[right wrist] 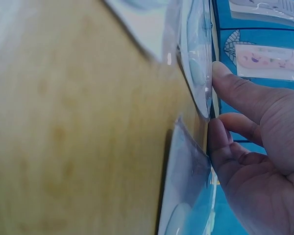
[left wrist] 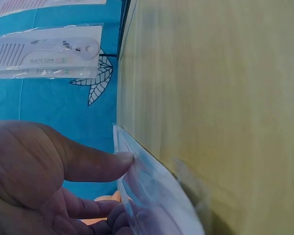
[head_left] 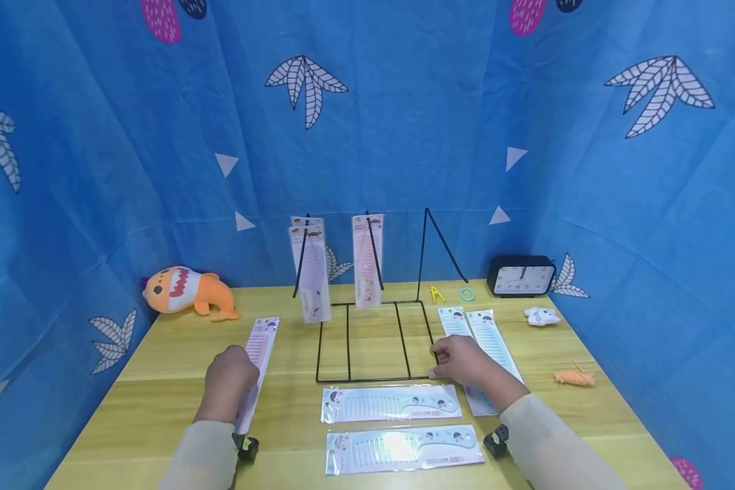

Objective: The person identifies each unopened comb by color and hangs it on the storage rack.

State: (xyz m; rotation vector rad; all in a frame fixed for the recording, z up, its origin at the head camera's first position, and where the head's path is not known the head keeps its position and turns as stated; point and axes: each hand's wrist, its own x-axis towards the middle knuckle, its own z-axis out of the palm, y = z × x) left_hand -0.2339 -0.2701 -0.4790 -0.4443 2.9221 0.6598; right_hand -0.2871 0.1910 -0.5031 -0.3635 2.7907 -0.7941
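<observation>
- One wire rack [head_left: 348, 340] with three hooks [head_left: 447, 245] is recorded.
- Eight packaged combs [head_left: 390, 403] are counted: five on one table [head_left: 153, 408], three on hooks.
- One left hand [head_left: 231, 374] and one right hand [head_left: 463, 361] are observed.
- One black clock [head_left: 522, 277] and one orange plush toy [head_left: 205, 291] are noted.
- One yellow clip [head_left: 435, 294] and one teal ring [head_left: 461, 292] are found.
- One white toy [head_left: 542, 316] and one small orange item [head_left: 574, 378] are listed.

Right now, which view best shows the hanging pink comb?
Head view: the pink comb shows full length, crossed by a black prong. Left wrist catches a strip along the top; right wrist shows one end, cropped at right.
</observation>
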